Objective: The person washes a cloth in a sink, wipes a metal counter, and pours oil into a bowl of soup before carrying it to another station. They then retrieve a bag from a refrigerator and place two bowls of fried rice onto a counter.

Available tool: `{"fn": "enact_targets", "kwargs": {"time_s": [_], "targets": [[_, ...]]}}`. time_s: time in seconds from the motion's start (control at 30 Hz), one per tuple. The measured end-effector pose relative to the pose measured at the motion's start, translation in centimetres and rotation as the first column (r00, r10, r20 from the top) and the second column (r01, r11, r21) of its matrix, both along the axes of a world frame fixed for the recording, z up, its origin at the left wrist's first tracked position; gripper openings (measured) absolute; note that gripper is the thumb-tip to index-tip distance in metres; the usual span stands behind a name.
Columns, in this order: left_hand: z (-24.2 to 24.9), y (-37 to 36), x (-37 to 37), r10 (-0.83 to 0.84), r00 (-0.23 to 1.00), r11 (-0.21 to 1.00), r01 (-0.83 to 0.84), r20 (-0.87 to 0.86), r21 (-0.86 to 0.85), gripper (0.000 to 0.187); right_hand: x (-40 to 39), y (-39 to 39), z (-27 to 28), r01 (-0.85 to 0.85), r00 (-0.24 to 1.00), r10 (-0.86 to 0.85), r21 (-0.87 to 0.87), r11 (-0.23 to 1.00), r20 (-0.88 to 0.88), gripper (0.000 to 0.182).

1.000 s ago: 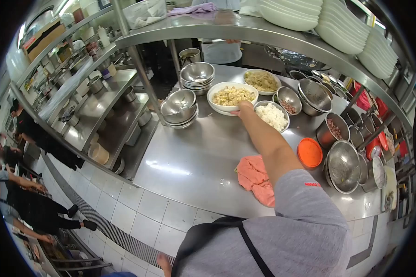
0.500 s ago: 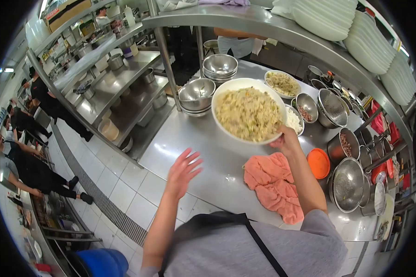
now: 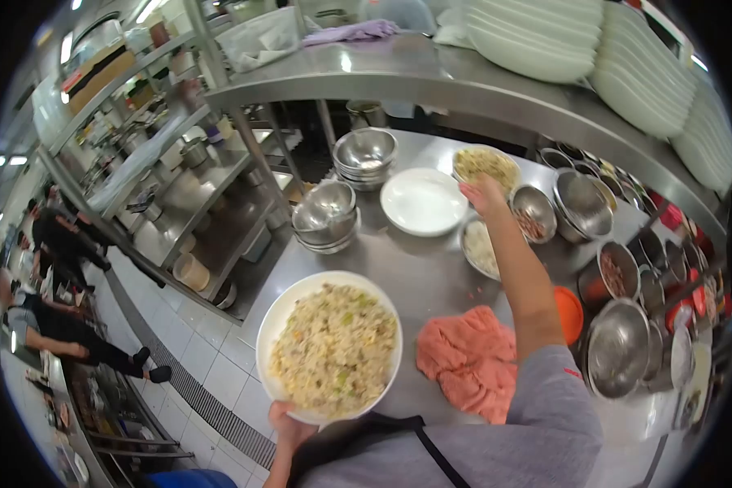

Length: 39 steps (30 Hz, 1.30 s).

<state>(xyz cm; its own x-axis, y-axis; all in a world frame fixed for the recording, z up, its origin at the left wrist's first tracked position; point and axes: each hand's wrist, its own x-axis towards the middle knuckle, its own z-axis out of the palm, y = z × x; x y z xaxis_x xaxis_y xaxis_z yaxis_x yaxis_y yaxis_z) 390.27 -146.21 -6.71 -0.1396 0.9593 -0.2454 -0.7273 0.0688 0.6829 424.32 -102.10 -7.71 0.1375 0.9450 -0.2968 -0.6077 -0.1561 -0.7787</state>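
Observation:
My left hand (image 3: pixel 290 424) grips the near rim of a big white bowl (image 3: pixel 266 346) heaped with fried rice (image 3: pixel 337 350), held low in front of my body. My right hand (image 3: pixel 485 195) is stretched out over the table, fingers apart, at the near rim of a smaller white bowl (image 3: pixel 457 171) of fried rice. Just left of that hand lies an empty white dish (image 3: pixel 423 203). Below my right forearm is a white bowl (image 3: pixel 467 259) with pale white food. To its right, a metal bowl (image 3: pixel 533 201) holds reddish pieces.
Stacked metal bowls (image 3: pixel 325 213) stand at the table's left. A crumpled orange cloth (image 3: pixel 468 358) lies near me, beside an orange container (image 3: pixel 568 315). Metal pots and strainers (image 3: pixel 622 342) crowd the right. A steel shelf (image 3: pixel 431 81) with stacked white dishes spans above. Co-workers (image 3: pixel 65 329) stand far left.
The big bowl of fried rice has passed from my right hand to my left and come down towards me. My right hand has reached to the smaller bowl, and the empty dish shows.

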Motion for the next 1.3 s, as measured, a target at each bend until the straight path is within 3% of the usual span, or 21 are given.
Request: {"fn": "enact_targets", "kwargs": {"time_s": [0.03, 0.07, 0.1, 0.13, 0.17, 0.2, 0.23, 0.27, 0.3, 0.33, 0.43, 0.47, 0.5, 0.63, 0.8, 1.0, 1.3], "targets": [[0.4, -0.4, 0.2, 0.122, 0.991, 0.992, -0.122, 0.053, -0.013, 0.071, 1.3, 3.3, -4.5, 0.049, 0.906, -0.106, 0.146, 0.988, 0.411, 0.035], [0.9, -0.9, 0.3, 0.182, 0.980, 0.983, -0.180, 0.081, -0.032, 0.072, 1.9, 4.1, -5.6, -0.058, 0.659, -0.052, 0.119, 0.991, 0.751, 0.037], [1.2, -1.2, 0.4, 0.289, 0.957, 0.957, -0.288, 0.033, -0.017, 0.073, 2.6, 4.8, -6.6, -0.102, 0.171, -0.018, 0.036, 0.994, 0.985, 0.039], [1.8, -1.7, 0.6, 0.333, 0.942, 0.943, -0.332, 0.050, -0.038, 0.072, 3.2, 5.4, -7.7, -0.080, -0.255, -0.026, 0.005, 0.997, 0.966, 0.042], [1.9, -2.2, 1.0, 0.388, 0.919, 0.921, -0.384, 0.065, -0.058, 0.072, 5.9, 10.0, -14.6, -0.013, 0.078, -0.166, 0.167, 0.986, 0.983, 0.039], [1.4, -2.6, 1.1, 0.479, 0.876, 0.878, -0.479, 0.058, -0.027, 0.072, 6.7, 11.7, -15.9, -0.013, 0.173, -0.154, 0.158, 0.987, 0.973, 0.039], [0.9, -2.9, 1.1, 0.491, 0.869, 0.871, -0.489, 0.061, -0.040, 0.072, 7.8, 13.4, -17.0, 0.007, 0.414, -0.158, 0.171, 0.985, 0.897, 0.039], [0.3, -3.2, 1.2, 0.498, 0.865, 0.867, -0.495, 0.068, -0.060, 0.073, 8.7, 15.4, -18.3, 0.055, 0.733, -0.149, 0.160, 0.986, 0.664, 0.040], [-0.5, -3.2, 0.9, 0.574, 0.816, 0.819, -0.572, 0.068, -0.050, 0.073, 9.3, 17.1, -19.0, 0.124, 0.929, -0.153, 0.107, 0.987, 0.338, 0.040], [-1.6, -3.2, 1.2, 0.593, 0.803, 0.804, -0.585, 0.056, -0.107, 0.073, 10.1, 19.0, -20.3, 0.161, 0.978, -0.166, 0.050, 0.986, 0.124, 0.041], [-3.8, -3.4, 1.1, 0.630, 0.773, 0.771, -0.613, 0.074, -0.172, 0.075, 12.1, 23.2, -23.9, 0.258, 0.948, -0.257, -0.024, 0.966, -0.188, 0.044], [-4.0, -3.2, 1.1, 0.645, 0.761, 0.758, -0.628, 0.062, -0.175, 0.075, 11.5, 22.5, -22.7, 0.212, 0.975, -0.213, -0.015, 0.977, -0.071, 0.042], [-4.3, -3.1, 1.0, 0.656, 0.753, 0.748, -0.639, 0.054, -0.181, 0.075, 9.1, 20.0, -19.0, 0.343, 0.939, -0.340, -0.127, 0.931, 0.040, 0.047], [-5.5, -3.7, -0.4, 0.657, 0.750, 0.748, -0.635, 0.078, -0.196, 0.076, 9.6, 19.6, -17.9, 0.299, 0.954, -0.299, -0.062, 0.952, 0.000, 0.047], [-6.7, -4.4, -1.8, 0.659, 0.741, 0.752, -0.646, 0.130, -0.134, 0.075, 9.4, 14.0, -12.4, 0.215, 0.975, -0.216, 0.024, 0.976, 0.045, 0.046], [-7.0, -7.0, -4.2, 0.677, 0.709, 0.723, -0.691, 0.198, 0.003, 0.072, 7.8, 0.5, -5.2, 0.089, 0.982, -0.108, 0.128, 0.988, 0.155, 0.045], [-6.9, -16.5, -9.9, 0.748, 0.631, 0.653, -0.756, 0.207, -0.055, 0.074, -2.0, -20.1, -1.5, -0.112, 0.964, 0.079, 0.118, 0.987, 0.253, 0.044]]}}
